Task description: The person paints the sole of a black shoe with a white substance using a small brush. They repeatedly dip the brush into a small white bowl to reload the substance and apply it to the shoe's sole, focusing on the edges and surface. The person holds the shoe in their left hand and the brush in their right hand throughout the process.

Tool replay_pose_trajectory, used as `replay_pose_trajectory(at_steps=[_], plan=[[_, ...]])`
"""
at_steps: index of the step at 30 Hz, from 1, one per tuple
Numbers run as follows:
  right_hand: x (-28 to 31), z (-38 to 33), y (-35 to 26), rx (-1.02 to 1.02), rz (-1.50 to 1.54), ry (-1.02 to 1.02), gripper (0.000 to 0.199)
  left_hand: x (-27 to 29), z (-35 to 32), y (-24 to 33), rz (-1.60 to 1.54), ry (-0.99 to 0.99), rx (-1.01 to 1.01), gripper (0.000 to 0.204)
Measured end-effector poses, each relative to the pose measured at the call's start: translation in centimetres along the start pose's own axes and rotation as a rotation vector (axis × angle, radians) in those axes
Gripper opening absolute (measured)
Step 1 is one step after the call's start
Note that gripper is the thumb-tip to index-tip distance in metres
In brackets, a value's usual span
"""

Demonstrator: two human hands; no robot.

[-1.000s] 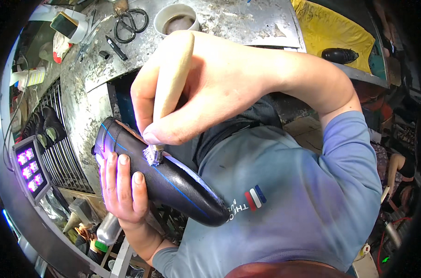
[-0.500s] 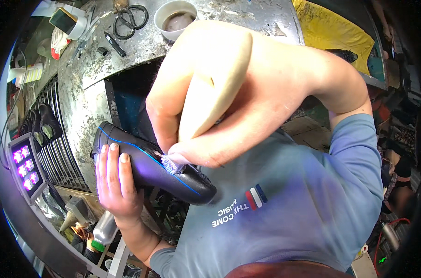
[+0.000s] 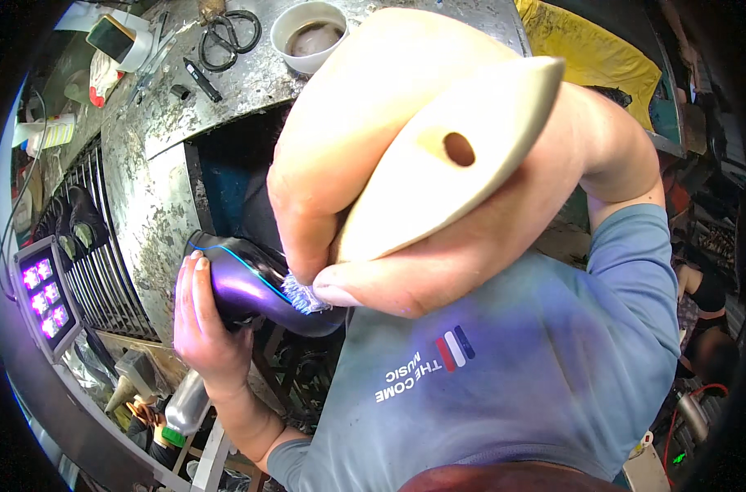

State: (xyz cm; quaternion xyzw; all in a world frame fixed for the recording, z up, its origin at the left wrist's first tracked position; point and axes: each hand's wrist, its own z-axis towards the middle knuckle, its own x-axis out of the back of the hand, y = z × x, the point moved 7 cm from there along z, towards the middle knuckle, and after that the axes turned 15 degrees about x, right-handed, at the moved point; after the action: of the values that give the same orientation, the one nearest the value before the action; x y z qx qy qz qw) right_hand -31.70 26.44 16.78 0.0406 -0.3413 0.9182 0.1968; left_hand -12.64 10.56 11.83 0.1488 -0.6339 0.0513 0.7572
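Your right hand (image 3: 406,164) has risen closer to the camera since the earlier frame, and its pale wooden brush (image 3: 455,164) now fills much of the view. You grip the handle tightly, its bristles touching the dark glossy shoe (image 3: 250,287). Your left hand (image 3: 205,320) clasps that shoe from below, beside the desk (image 3: 159,205). On the worn metal desk lie scissors (image 3: 229,33) and a white bowl (image 3: 311,33) of brownish liquid. A purple-lit lamp (image 3: 45,295) glows at left, beside a metal grille (image 3: 102,246).
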Motion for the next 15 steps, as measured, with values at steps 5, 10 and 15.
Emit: replay_pose_trajectory(at_steps=[5, 10, 15], plan=[[0.1, 0.3, -0.4, 0.025, -0.039, -0.012, 0.018, -0.4, -0.3, -0.7, -0.084, 0.010, 0.100, 0.080], [0.1, 0.4, -0.4, 0.070, -0.033, -0.025, 0.018, -1.0, -1.6, -1.6, -0.140, -0.045, 0.274, 0.084], [0.5, 0.9, -1.2, 0.101, -0.119, -0.027, 0.018, -1.7, -1.1, -1.9, -0.298, -0.108, 0.386, 0.087]])
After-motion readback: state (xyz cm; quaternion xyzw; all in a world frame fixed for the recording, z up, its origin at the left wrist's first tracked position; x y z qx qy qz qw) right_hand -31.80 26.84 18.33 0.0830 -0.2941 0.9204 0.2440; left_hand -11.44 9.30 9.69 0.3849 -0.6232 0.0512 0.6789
